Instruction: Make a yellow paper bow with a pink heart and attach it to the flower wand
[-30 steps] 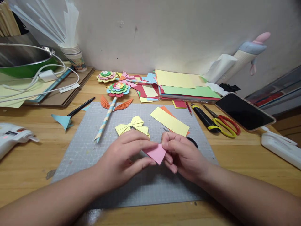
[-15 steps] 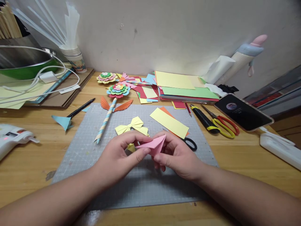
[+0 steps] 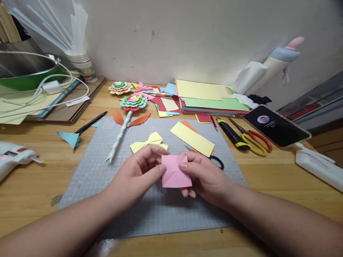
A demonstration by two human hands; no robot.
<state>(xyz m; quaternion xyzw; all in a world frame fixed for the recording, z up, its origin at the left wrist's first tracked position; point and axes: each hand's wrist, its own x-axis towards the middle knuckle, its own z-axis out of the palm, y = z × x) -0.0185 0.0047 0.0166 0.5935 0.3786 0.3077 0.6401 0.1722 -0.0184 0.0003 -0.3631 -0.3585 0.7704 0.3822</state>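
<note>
A small pink paper square [image 3: 175, 173] with fold creases is held up flat between both hands over the grey cutting mat [image 3: 112, 178]. My left hand [image 3: 136, 175] pinches its left edge with thumb and fingers. My right hand [image 3: 205, 175] grips its right edge, thumb on top. Just behind the hands lies a yellow paper bow [image 3: 147, 142]. A yellow paper strip [image 3: 192, 138] over an orange one lies behind my right hand, with black-handled scissors [image 3: 215, 161] partly hidden by it.
A paper flower on a striped stick [image 3: 125, 117] lies on the mat's far left. Stacked coloured sheets [image 3: 209, 98], a utility knife [image 3: 232, 135], red-yellow scissors [image 3: 254, 140] and a phone [image 3: 277, 125] sit at the right. A glue gun [image 3: 14, 157], black pen [image 3: 91, 122] and cables lie left.
The pink paper went from a folded triangle on the mat to a lifted pointed fold, and is now opened out into a flat square facing me. The phone screen lit up.
</note>
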